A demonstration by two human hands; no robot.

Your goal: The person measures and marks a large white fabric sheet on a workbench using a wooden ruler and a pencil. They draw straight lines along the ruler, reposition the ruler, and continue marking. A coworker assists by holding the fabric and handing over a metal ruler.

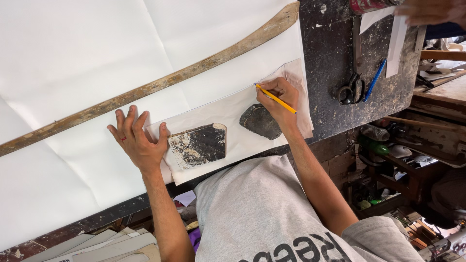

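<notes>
Table: dark and scratched work table (335, 97), with big white paper sheets (73, 58) over most of it.
Long stick: a worn, bent wooden strip (145, 90) lies slanted on the white sheets, from the far corner of the paper down toward the left edge.
Small paper: a thinner, cream paper piece (233, 109) lies on top of the white sheets, near the person's body.
Left hand: the left hand (138, 138) lies flat with its fingers spread wide. It rests on the big white paper, and the thumb touches the corner of the cream paper. One finger has a red ring.
Square piece: a dark, flat, stained piece (199, 144) with rough edges lies on the cream paper, just beside the left thumb.
Right hand: the right hand (277, 99) pinches a yellow pencil (275, 98) between thumb and fingers. The pencil tip touches the cream paper at its far edge.
Round piece: a second dark flat piece (259, 122) with rounder corners lies on the cream paper, right under the right hand and wrist.
Other things: black scissors (350, 90) and a blue pen (375, 80) lie on the bare table, well apart from both hands.
Someone else: another person's hand (429, 10) shows at the top corner.
Under the table: messy shelves (403, 155) full of stuff.
</notes>
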